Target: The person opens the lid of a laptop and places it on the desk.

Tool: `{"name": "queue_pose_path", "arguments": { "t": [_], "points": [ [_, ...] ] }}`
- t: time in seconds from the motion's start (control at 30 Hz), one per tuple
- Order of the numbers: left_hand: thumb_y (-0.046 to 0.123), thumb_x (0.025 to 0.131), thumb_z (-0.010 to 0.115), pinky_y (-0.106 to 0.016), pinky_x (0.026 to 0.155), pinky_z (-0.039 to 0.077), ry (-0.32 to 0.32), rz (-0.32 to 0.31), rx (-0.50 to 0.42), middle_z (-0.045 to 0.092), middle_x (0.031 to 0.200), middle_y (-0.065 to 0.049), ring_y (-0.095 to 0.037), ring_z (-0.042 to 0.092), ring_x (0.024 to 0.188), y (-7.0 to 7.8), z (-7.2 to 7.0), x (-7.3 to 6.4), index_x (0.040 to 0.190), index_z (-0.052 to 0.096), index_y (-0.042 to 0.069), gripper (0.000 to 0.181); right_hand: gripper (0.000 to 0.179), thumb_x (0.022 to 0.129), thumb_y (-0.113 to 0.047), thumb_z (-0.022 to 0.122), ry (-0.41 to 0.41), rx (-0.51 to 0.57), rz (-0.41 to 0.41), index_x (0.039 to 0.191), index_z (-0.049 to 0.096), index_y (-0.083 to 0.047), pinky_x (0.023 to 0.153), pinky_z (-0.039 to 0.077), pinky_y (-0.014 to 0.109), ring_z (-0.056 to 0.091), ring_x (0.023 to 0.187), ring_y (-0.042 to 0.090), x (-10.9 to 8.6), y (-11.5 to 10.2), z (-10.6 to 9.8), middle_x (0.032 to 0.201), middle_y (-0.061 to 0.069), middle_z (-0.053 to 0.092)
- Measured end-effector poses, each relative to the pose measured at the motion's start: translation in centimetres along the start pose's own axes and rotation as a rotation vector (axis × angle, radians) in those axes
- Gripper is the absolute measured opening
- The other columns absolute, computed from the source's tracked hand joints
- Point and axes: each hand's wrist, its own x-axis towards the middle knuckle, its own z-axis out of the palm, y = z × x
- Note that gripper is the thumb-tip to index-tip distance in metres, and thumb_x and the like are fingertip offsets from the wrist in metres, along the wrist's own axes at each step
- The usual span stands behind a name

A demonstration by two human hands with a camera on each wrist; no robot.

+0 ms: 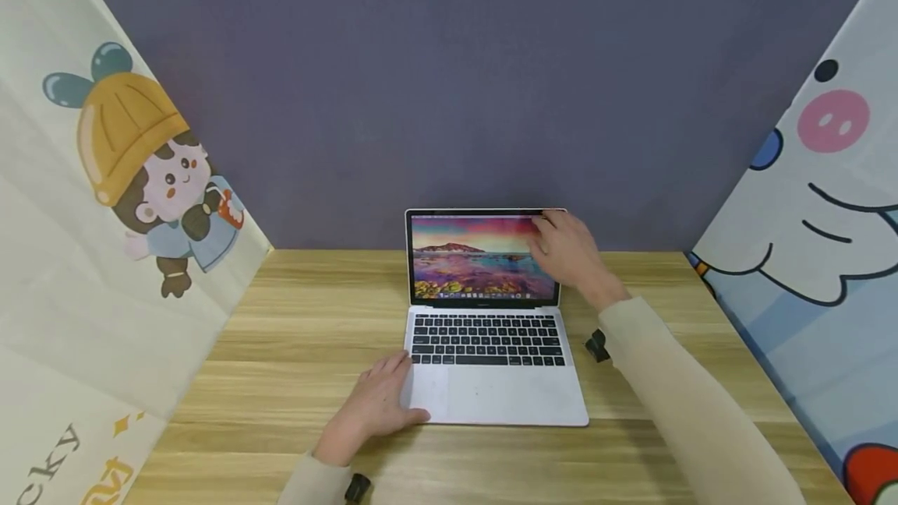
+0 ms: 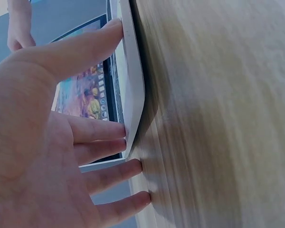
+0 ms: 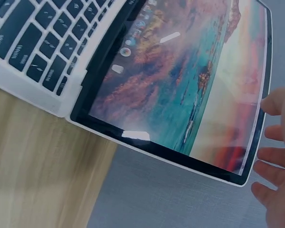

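Observation:
An unfolded laptop (image 1: 494, 396) stands on the wooden table, its lit screen (image 1: 477, 256) showing a colourful seaside picture. At the lid's upper right corner, my right hand (image 1: 567, 250) holds the top edge. The right wrist view shows its thumb (image 3: 271, 103) on the front bezel and the other fingers toward the back of the lid. My left hand (image 1: 376, 402) lies at the front left corner of the base, fingers spread and nearly straight. In the left wrist view, its thumb (image 2: 85, 50) touches the front edge, and two fingertips reach down to the tabletop.
Behind the wooden table (image 1: 302, 318) rises a dark grey-blue wall (image 1: 449, 84). Cartoon-printed curtains flank it: a left one (image 1: 42, 256) and a right one (image 1: 828, 349). Small black devices sit at the left wrist (image 1: 357, 487) and the right wrist (image 1: 597, 346).

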Motion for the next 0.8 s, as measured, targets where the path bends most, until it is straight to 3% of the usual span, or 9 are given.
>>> {"name": "queue_pose_path", "arguments": {
  "t": [0.43, 0.8],
  "points": [
    [0.043, 0.086, 0.078, -0.066, 0.112, 0.033, 0.046, -0.003, -0.043, 0.042, 0.154, -0.027, -0.047, 0.039, 0.140, -0.1, -0.5, 0.0, 0.143, 0.050, -0.007, 0.081, 0.050, 0.100, -0.029, 0.062, 0.033, 0.020, -0.005, 0.136, 0.058, 0.005, 0.109, 0.039, 0.061, 0.051, 0.127, 0.046, -4.6, -1.1, 0.7, 0.136, 0.028, 0.057],
    [0.038, 0.093, 0.072, -0.062, 0.109, 0.040, 0.209, 0.050, 0.036, 0.053, 0.143, -0.027, -0.045, 0.049, 0.132, -0.3, -0.8, 0.2, 0.139, 0.054, -0.007, 0.067, 0.054, 0.098, -0.034, 0.065, 0.054, 0.066, 0.053, 0.133, 0.061, 0.007, 0.108, 0.040, 0.063, 0.052, 0.127, 0.048, -8.5, -2.2, 1.2, 0.134, 0.030, 0.058]
  ]
}}
